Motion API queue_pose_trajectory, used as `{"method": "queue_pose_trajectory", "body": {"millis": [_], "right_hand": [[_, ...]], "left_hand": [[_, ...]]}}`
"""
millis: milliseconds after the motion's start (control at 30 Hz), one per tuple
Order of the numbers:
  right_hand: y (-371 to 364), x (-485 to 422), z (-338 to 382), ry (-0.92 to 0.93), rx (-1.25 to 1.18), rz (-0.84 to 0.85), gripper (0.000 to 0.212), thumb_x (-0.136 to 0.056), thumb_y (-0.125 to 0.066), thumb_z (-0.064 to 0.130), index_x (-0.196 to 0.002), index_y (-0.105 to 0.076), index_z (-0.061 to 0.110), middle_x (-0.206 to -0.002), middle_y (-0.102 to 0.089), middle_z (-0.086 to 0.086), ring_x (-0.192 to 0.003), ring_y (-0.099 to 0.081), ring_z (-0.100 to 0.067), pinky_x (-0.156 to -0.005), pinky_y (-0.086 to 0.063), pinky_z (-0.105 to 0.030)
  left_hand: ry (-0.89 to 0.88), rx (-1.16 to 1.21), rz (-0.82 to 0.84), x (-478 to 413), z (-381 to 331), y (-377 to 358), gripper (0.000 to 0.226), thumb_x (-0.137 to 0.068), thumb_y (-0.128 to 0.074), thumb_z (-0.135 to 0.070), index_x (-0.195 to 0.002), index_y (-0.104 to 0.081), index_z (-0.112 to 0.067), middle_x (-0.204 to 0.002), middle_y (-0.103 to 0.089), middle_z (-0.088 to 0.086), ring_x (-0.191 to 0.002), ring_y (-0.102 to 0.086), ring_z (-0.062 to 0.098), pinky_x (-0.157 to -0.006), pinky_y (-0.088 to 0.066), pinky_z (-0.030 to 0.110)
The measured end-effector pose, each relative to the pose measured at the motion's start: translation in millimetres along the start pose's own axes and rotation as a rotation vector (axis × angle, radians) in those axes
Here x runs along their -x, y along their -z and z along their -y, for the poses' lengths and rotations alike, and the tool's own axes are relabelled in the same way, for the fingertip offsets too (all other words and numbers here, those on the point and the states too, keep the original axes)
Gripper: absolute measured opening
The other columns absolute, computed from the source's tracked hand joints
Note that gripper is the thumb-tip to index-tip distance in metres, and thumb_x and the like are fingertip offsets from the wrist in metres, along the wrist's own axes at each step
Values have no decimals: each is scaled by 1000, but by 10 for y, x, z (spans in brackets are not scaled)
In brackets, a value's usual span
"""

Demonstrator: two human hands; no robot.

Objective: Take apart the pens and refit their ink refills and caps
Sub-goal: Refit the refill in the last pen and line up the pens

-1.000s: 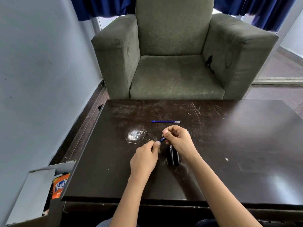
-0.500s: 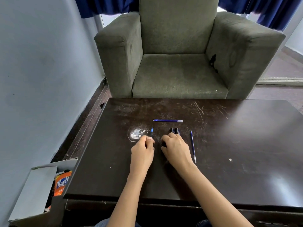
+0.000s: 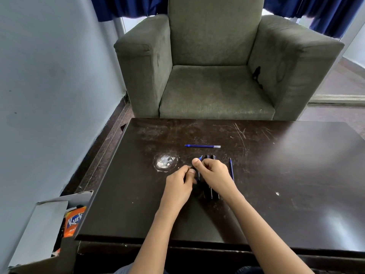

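On the dark table (image 3: 276, 175) both hands meet over a cluster of dark pens (image 3: 210, 192) lying side by side. My right hand (image 3: 214, 174) pinches a pen with a blue tip (image 3: 200, 158) that pokes out past its thumb. My left hand (image 3: 177, 184) has its fingertips closed at the near end of the same pen; what it grips is hidden. A blue ink refill (image 3: 202, 146) lies crosswise farther back. A second blue refill (image 3: 231, 169) lies lengthwise just right of my right hand.
A round white scuff (image 3: 165, 163) marks the table left of the hands. A grey-green armchair (image 3: 217, 66) stands behind the table. A cardboard box (image 3: 49, 224) with an orange packet (image 3: 74, 220) sits on the floor at the lower left, beside the pale wall.
A second ago both hands held a pen raised; then they came down to the table and a refill appeared at the right. Now the right thumb has lifted, pinching the blue-tipped pen.
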State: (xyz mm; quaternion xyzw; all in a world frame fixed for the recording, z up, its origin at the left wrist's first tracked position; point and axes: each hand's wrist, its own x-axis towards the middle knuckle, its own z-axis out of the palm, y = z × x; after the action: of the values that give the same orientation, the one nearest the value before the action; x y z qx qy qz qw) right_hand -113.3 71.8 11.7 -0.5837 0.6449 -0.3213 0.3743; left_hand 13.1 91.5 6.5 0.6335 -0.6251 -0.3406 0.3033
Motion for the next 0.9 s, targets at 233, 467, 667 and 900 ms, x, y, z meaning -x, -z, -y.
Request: {"method": "queue_pose_trajectory", "body": {"millis": [233,467,667,900], "right_hand": [[-13,0,82,41,-22,52,42,-100,-41,30,-60,-43,14,-61,-46,1,-56,-41,-10,-58,-34,-28],[-45,-19,20,96,-35,-47,42,-96,-44,22,-56,-43,9,-54,-47,0,-55,-42,-14,-60,-39,-41],[-62,-7,5,161,-125,-84,44,-96,-45,17,-53,-44,12,-48,-49,5,-47,-41,-5,-55,-37,-25],[-27,14,27,190,-199,-44,42,-99,-43,22,-59,-47,9,-52,-50,5,-48,-42,-1,-53,-36,-19]], "left_hand": [[-40,-9,27,-3,-30,-17,29,-101,-39,-27,-86,-58,-11,-69,-56,-4,-58,-48,6,-54,-37,15],[115,242,153,11,-66,-20,34,-99,-39,-34,-75,-60,-20,-58,-49,-12,-52,-41,5,-55,-34,26],[170,498,262,30,-129,44,33,-100,-40,-28,-71,-53,-18,-53,-37,-9,-44,-27,3,-41,-23,16],[179,607,300,26,-130,55,33,-101,-39,-28,-73,-53,-16,-53,-40,-9,-45,-29,3,-40,-25,16]]}}
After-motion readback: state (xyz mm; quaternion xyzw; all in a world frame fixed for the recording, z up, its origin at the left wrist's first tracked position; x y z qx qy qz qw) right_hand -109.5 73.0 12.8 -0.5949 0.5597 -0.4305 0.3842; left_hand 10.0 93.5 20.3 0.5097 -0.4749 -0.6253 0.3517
